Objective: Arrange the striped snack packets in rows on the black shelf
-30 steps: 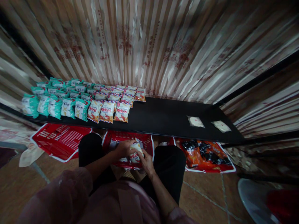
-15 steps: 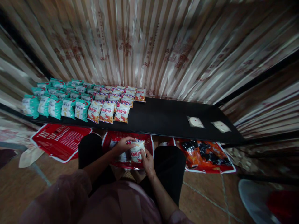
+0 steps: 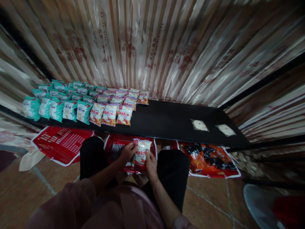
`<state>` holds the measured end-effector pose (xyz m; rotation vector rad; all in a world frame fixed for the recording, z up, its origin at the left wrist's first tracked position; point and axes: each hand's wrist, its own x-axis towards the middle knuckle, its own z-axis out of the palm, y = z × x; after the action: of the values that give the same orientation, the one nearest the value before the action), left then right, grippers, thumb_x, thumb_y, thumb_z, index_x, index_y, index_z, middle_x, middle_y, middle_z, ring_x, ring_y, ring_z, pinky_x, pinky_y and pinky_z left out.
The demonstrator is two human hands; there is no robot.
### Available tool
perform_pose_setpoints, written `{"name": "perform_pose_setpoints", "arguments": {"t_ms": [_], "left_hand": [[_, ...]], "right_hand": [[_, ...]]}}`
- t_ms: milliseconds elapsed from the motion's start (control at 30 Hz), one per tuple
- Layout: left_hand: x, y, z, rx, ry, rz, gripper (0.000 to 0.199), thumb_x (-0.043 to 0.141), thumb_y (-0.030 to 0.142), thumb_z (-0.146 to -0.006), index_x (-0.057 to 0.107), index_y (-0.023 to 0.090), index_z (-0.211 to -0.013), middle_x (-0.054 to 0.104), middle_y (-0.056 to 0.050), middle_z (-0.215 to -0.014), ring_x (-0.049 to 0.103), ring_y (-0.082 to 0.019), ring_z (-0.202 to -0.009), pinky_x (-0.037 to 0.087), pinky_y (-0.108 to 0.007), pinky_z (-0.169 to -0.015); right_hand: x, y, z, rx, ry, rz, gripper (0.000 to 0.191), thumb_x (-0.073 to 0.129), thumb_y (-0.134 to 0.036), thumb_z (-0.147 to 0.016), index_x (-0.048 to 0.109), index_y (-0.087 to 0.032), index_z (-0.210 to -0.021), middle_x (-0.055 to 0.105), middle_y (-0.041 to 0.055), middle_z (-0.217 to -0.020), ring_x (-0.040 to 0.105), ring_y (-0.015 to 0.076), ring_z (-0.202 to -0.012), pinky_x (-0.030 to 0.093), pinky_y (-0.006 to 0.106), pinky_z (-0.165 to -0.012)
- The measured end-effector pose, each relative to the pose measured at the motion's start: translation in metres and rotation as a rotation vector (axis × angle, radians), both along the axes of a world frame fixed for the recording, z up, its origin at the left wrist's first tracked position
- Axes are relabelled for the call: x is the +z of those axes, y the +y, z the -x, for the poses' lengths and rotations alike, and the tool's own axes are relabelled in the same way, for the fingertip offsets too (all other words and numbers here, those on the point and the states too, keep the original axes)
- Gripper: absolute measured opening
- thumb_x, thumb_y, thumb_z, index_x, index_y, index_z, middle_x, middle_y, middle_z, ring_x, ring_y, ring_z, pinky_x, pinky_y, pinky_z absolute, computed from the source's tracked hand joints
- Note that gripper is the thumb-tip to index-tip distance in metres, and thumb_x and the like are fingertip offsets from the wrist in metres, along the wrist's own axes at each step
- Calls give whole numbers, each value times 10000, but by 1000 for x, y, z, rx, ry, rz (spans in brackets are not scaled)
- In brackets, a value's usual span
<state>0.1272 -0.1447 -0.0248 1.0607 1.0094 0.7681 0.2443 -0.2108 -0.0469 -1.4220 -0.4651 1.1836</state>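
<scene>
A white and orange snack bag point(image 3: 143, 153) with a striped top edge is held upright between both hands, above the middle red basket point(image 3: 154, 148). My left hand point(image 3: 128, 152) pinches its left side, and my right hand point(image 3: 151, 163) grips its right side with the thumb on the front. Beyond them, on the black shelf point(image 3: 164, 117), similar orange and white bags point(image 3: 124, 115) stand in rows, with teal bags point(image 3: 69, 111) in rows to their left. More bags lie partly hidden in the basket under my hands.
Two flat white packets point(image 3: 200, 125) lie on the shelf's right part. A red basket point(image 3: 59, 143) is at the left, and another holds orange and black packages point(image 3: 209, 157) at the right. A striped curtain point(image 3: 143, 44) hangs behind. A pale basin point(image 3: 259, 203) stands at lower right.
The held bag has risen slightly and turned more squarely to the camera. My left hand has shifted from its top corner down to its left side.
</scene>
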Motion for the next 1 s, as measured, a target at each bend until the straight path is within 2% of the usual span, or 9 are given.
{"name": "perform_pose_setpoints", "arguments": {"t_ms": [167,467,567,667,867,1000], "left_hand": [[-6,-7,-4,-47,-70,-21,493,680,541,-644,645,136,-923,708,-78,-968,649,-240,-916,502,-364,-861],[-14,-10,-5,-61,-51,-55,489,653,465,-700,611,130,-1054,696,-77,-1008,647,-235,-931,510,-348,-843],[-20,-10,-4,-26,-30,-94,421,592,419,-760,596,130,-1066,693,-75,-1003,650,-220,-909,515,-329,-818],[-22,-10,-5,19,72,-143,358,565,389,-789,603,137,-1040,696,-66,-980,649,-209,-875,512,-315,-802],[-14,-3,-7,56,210,-156,306,527,378,-825,616,170,-1032,702,-32,-918,638,-193,-849,505,-286,-770],[-8,4,-8,73,244,-190,297,523,377,-828,626,164,-1007,701,-44,-935,636,-197,-871,499,-277,-772]], "right_hand": [[0,4,1,-81,22,12,518,562,-655,-703,656,-158,-810,700,47,-679,645,202,-619,497,278,-541],[-3,9,1,-111,-55,12,551,526,-643,-732,667,-132,-884,703,68,-703,627,184,-583,489,273,-534],[1,11,2,-80,-42,19,548,513,-640,-742,675,-138,-890,708,75,-730,634,193,-592,493,281,-541],[6,13,2,-57,-8,17,552,501,-642,-747,677,-148,-918,714,68,-758,648,205,-623,506,296,-565],[22,15,-2,75,-33,16,594,417,-653,-788,659,-171,-1037,724,73,-827,680,241,-745,528,326,-634],[35,15,-8,164,38,9,583,583,-612,-715,628,-168,-1091,727,68,-818,681,244,-741,531,327,-632]]}}
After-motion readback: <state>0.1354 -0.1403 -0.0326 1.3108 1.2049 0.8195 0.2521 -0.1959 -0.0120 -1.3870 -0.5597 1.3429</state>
